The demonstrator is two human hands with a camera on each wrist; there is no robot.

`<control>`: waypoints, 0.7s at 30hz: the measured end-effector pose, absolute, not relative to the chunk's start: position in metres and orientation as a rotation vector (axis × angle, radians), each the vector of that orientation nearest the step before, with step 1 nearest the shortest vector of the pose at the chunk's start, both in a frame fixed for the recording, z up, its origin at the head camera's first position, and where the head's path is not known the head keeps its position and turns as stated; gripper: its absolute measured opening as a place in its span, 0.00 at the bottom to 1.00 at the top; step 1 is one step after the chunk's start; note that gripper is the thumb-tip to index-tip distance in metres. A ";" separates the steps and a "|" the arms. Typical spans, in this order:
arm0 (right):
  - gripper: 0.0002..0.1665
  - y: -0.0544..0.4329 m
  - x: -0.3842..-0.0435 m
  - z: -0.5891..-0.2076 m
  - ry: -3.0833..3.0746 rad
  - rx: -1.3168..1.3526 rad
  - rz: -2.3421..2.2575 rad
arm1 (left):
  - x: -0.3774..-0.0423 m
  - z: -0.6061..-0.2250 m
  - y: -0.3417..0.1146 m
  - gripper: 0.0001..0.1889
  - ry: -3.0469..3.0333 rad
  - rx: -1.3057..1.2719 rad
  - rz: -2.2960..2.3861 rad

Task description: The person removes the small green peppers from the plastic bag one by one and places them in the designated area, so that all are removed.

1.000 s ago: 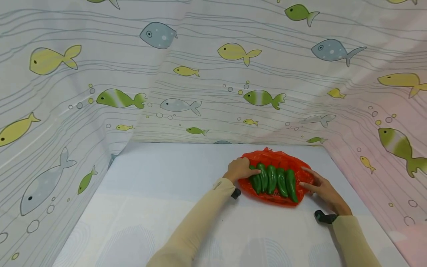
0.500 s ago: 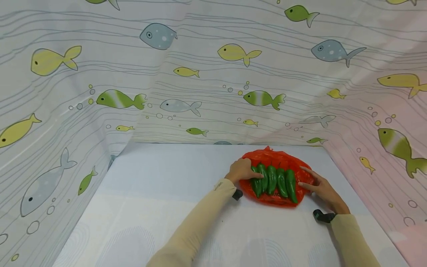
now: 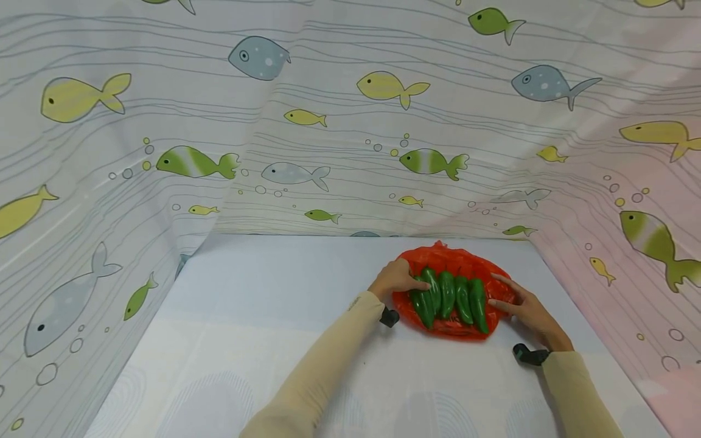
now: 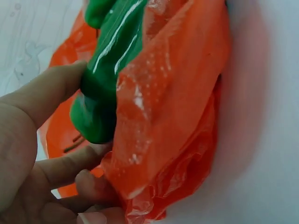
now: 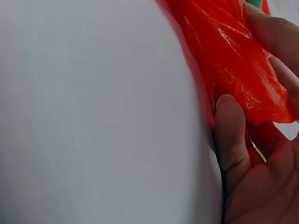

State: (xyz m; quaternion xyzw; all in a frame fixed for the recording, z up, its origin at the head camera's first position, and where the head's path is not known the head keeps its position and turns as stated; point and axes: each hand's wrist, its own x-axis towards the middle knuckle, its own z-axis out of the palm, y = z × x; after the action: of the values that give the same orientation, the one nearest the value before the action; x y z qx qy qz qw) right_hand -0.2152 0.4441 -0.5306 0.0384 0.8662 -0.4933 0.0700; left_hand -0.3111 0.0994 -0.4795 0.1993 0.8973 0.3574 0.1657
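Several long green peppers (image 3: 447,297) lie side by side on a red plastic bag (image 3: 457,258) at the right of the table. My left hand (image 3: 393,278) is at the bag's left side, its thumb on the leftmost pepper (image 3: 423,309). In the left wrist view, thumb and index finger pinch one end of that green pepper (image 4: 110,63), while the other fingers curl beside the bag (image 4: 154,112). At the bag's right edge, my right hand (image 3: 535,313) holds the crumpled plastic (image 5: 233,60) between its fingers, as the right wrist view shows.
Bag and peppers rest on a white table (image 3: 274,286). A fish-patterned curtain (image 3: 328,146) encloses it at the back and both sides; its right part (image 3: 613,280) hangs close to my right arm. Dark wrist cameras (image 3: 530,354) sit below the hands.
The leftmost pepper's lower tip has shifted slightly right and toward me, so it lies more slanted. My left hand moved right a little, then back. The right hand has barely moved.
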 end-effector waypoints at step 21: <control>0.48 0.444 -0.214 -0.532 2.597 0.110 -1.506 | -0.315 -0.484 0.094 0.31 2.405 0.607 1.367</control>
State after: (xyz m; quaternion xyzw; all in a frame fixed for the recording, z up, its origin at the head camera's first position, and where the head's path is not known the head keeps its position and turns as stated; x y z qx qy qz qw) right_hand -0.2141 0.4438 -0.5323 0.0365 0.8624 -0.5003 0.0687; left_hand -0.3150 0.0944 -0.4837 0.2116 0.8391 0.4768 0.1541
